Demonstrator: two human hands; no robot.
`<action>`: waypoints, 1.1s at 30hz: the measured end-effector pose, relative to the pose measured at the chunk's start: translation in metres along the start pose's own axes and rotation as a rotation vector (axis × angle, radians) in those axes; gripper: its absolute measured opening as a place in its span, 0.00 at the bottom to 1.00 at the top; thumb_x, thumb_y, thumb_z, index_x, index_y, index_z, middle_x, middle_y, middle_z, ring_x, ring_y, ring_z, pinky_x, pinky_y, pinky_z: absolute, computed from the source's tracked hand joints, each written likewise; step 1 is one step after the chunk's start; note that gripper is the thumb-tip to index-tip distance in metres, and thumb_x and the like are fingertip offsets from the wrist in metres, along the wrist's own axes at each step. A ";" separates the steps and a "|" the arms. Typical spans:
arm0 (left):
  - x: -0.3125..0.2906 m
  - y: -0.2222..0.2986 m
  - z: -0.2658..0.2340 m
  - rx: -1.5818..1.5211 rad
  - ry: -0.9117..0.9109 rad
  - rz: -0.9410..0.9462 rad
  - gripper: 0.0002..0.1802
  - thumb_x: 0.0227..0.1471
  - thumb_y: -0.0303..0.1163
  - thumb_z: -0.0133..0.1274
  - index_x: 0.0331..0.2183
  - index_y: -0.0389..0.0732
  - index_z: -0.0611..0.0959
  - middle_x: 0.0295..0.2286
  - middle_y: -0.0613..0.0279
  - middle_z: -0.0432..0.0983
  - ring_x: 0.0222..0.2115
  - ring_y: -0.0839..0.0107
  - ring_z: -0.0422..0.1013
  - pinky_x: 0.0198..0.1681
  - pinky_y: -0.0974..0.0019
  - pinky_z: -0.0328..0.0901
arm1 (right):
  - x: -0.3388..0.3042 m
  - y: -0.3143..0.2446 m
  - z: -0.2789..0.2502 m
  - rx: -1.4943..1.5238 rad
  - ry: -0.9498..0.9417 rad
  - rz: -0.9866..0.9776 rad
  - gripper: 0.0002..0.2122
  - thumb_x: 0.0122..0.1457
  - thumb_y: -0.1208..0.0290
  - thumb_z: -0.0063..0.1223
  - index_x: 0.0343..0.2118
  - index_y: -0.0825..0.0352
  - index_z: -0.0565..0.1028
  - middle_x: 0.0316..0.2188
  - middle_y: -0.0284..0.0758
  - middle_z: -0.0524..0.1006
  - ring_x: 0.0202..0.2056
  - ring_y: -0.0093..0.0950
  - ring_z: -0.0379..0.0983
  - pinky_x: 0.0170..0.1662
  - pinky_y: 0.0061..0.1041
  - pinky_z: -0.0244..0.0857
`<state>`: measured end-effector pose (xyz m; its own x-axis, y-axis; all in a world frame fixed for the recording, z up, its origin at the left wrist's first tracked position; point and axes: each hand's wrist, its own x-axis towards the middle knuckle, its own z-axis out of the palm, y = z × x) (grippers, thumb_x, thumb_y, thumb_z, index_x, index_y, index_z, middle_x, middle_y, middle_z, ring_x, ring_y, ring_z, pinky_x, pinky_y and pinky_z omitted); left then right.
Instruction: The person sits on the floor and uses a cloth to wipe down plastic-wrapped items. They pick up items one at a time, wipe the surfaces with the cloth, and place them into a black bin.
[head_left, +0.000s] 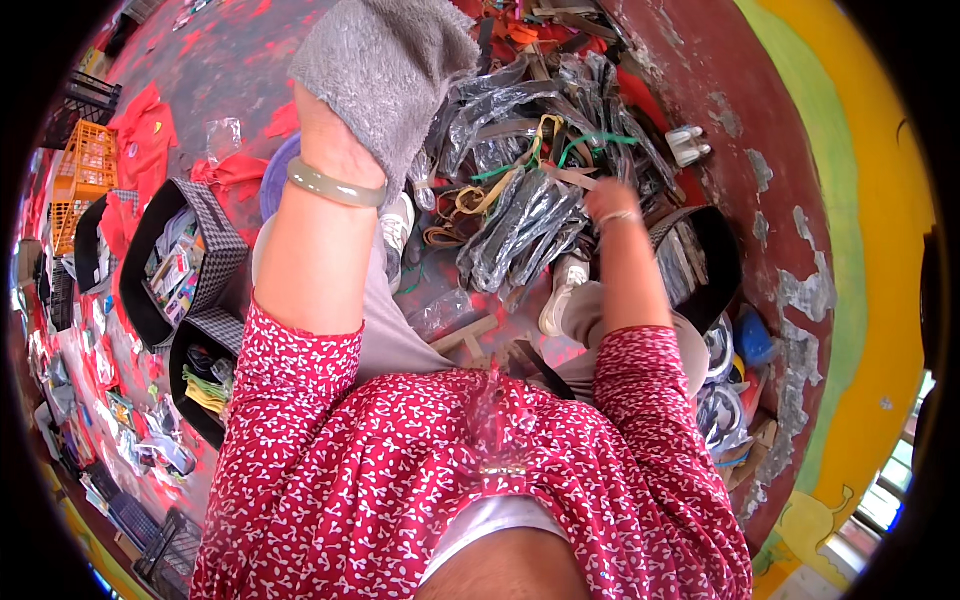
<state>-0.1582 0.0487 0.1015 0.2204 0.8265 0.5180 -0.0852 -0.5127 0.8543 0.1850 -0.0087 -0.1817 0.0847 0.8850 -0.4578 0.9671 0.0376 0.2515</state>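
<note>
Cloth [385,85], grey, lies over the left hand [335,145] at the upper left of the pile [520,225]. We see the wrist below it, ringed by a pale bracelet [335,187], but the cloth hides the fingers, and we cannot tell whether they grip. The right hand [612,203] is at the right part of the pile, beside a brownish strip [572,178]. Motion blurs its fingers; we cannot tell whether they are closed or hold the strip.

The pile consists largely of dark straps in clear plastic, crossed by a tan band [470,200] and a green tie [610,138]. We note a shoe [397,230] at its left edge and wood pieces [468,335] just below it. Left of the pile are a purple basin [275,180], a filled checked bin [222,255] and, farther out, an orange crate [88,150]. Right of it stand white bottles [687,145] and a black bin [722,262], near the peeling wall [760,110].
</note>
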 end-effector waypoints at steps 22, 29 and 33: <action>0.006 -0.023 -0.014 1.059 -0.119 0.231 0.12 0.44 0.32 0.49 0.35 0.45 0.79 0.34 0.61 0.75 0.36 0.63 0.70 0.40 0.66 0.64 | -0.038 -0.075 -0.060 2.275 -0.361 0.572 0.11 0.56 0.72 0.38 0.40 0.70 0.66 0.34 0.41 0.74 0.31 0.41 0.74 0.27 0.39 0.72; 0.001 -0.056 0.000 -0.034 -0.019 0.068 0.12 0.48 0.30 0.41 0.34 0.37 0.75 0.32 0.54 0.73 0.34 0.61 0.70 0.40 0.60 0.65 | -0.105 -0.023 -0.173 2.307 -0.064 0.055 0.13 0.58 0.75 0.35 0.46 0.71 0.62 0.33 0.40 0.73 0.31 0.34 0.74 0.28 0.36 0.72; 0.007 -0.016 0.023 0.763 -0.068 0.349 0.08 0.42 0.32 0.46 0.26 0.42 0.78 0.24 0.58 0.74 0.29 0.62 0.71 0.33 0.60 0.64 | -0.139 -0.022 -0.216 2.324 0.252 -0.229 0.12 0.58 0.68 0.40 0.42 0.67 0.67 0.25 0.34 0.73 0.22 0.25 0.70 0.25 0.25 0.68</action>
<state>-0.1325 0.0572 0.0906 0.3637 0.5881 0.7224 0.5155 -0.7730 0.3697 0.1005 -0.0317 0.0609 0.1314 0.9691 -0.2087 -0.4740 -0.1235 -0.8718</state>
